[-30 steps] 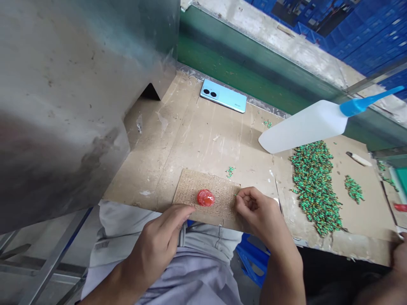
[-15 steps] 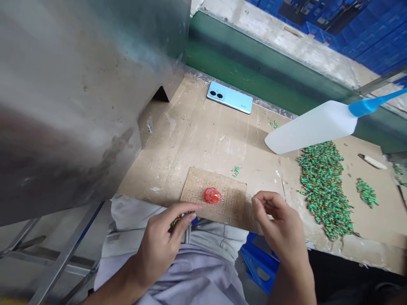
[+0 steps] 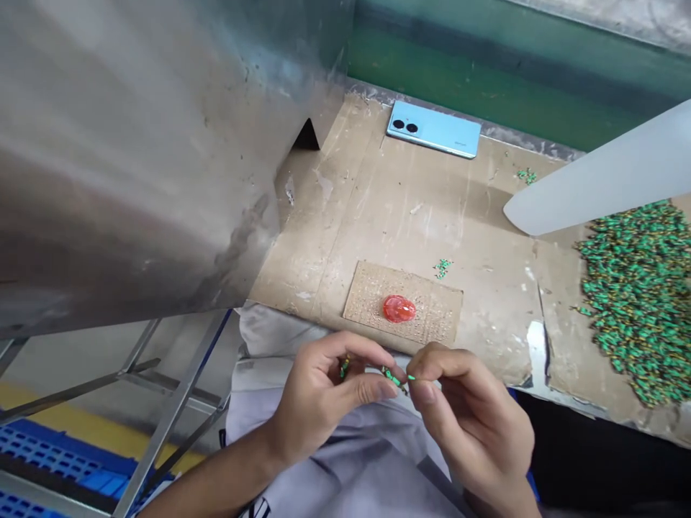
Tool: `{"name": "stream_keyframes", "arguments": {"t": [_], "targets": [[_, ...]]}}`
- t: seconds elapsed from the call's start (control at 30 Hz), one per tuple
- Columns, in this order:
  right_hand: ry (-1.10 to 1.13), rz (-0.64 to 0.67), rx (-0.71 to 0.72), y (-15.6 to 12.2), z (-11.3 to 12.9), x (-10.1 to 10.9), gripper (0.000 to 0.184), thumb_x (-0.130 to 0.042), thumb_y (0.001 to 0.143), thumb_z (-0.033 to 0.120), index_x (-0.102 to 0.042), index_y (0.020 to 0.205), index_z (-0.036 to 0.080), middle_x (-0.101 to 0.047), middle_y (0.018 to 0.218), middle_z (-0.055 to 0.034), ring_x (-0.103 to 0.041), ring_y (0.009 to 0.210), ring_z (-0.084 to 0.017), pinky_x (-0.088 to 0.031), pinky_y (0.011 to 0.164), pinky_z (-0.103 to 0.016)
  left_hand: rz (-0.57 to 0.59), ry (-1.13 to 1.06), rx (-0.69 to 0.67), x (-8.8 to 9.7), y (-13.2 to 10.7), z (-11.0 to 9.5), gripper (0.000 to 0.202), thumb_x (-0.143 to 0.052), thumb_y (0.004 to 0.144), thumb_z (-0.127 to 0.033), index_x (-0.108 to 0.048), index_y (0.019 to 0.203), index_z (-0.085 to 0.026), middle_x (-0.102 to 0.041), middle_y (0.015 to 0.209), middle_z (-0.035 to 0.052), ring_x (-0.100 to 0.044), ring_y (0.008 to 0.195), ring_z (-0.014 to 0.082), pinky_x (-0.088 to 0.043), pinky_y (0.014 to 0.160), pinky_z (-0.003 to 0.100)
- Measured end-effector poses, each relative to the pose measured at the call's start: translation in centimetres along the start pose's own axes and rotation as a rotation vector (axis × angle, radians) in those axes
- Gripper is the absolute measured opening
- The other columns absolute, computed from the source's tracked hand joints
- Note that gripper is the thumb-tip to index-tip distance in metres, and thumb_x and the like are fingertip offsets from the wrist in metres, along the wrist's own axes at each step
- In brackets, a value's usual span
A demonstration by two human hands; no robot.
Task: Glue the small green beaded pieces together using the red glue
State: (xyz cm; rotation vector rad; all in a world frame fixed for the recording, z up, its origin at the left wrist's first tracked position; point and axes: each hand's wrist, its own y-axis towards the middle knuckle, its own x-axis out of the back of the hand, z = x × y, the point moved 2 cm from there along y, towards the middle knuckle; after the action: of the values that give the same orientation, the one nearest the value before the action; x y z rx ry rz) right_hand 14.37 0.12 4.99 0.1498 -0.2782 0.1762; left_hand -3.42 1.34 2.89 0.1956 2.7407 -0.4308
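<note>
Several small green pieces with yellowish and dark ends (image 3: 393, 377) sit between the thumb and fingers of my left hand (image 3: 329, 392); more show inside its curled fingers. My right hand (image 3: 469, 410) pinches one small green piece (image 3: 412, 377) at its fingertips, close beside the left hand's fingertips. Just beyond both hands, a glossy red lump (image 3: 399, 309) rests on a rectangle of brown cardboard (image 3: 359, 295) pricked with many small holes. The exact kind of the green pieces is too small to make out.
A large heap of green pieces (image 3: 642, 302) lies at the right, with a small cluster (image 3: 443, 268) beyond the cardboard. A white bottle (image 3: 604, 173) leans over the table. A light blue phone (image 3: 435, 129) lies at the back. A metal panel (image 3: 162, 158) blocks the left.
My right hand has come in beside my left, and a green piece now shows in its pinch. The view has shifted, so the table things appear farther right and higher.
</note>
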Motion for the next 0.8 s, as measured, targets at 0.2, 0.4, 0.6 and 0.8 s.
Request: {"name": "stream_keyframes", "arguments": {"t": [0.2,0.4,0.6,0.8], "targets": [[0.015,0.086,0.000,0.6,0.5,-0.2,0.011,-0.062,0.104,0.015,-0.059,0.100,0.025,-0.062,0.077,0.0050,-0.059,0.064,-0.009,-0.050,0.060,-0.020,-0.001,0.110,-0.196,0.0,0.0,-0.8,0.014,-0.096,0.079,-0.029,-0.085,0.083,-0.021,-0.081,0.077,0.0012,-0.070,0.066,0.0126,-0.054,0.061,0.019],[0.082,0.157,-0.120,0.9,0.7,-0.1,0.012,-0.061,0.107,0.023,-0.060,0.096,0.027,-0.061,0.073,0.0072,-0.056,0.061,-0.007,-0.046,0.056,-0.016,0.017,0.131,-0.256,0.1,0.0,-0.6,0.015,-0.096,0.080,-0.026,-0.085,0.091,-0.023,-0.082,0.080,0.0010,-0.068,0.064,0.0115,-0.052,0.059,0.019],[0.152,0.182,-0.212,1.0,0.6,0.2,0.011,-0.062,0.107,0.027,-0.065,0.096,0.027,-0.063,0.071,0.0063,-0.057,0.061,-0.009,-0.047,0.057,-0.017,0.085,0.117,-0.305,0.2,0.2,-0.4,0.013,-0.093,0.083,-0.021,-0.084,0.092,-0.023,-0.082,0.080,0.0018,-0.070,0.067,0.0137,-0.055,0.061,0.022],[0.129,0.210,-0.220,1.3,0.8,0.5,0.014,-0.063,0.106,0.026,-0.065,0.092,0.025,-0.062,0.070,0.0062,-0.057,0.061,-0.008,-0.047,0.058,-0.017,0.102,0.118,-0.284,0.2,0.3,-0.2,0.013,-0.094,0.082,-0.021,-0.083,0.089,-0.022,-0.081,0.078,0.0013,-0.069,0.066,0.0130,-0.053,0.061,0.021]]}}
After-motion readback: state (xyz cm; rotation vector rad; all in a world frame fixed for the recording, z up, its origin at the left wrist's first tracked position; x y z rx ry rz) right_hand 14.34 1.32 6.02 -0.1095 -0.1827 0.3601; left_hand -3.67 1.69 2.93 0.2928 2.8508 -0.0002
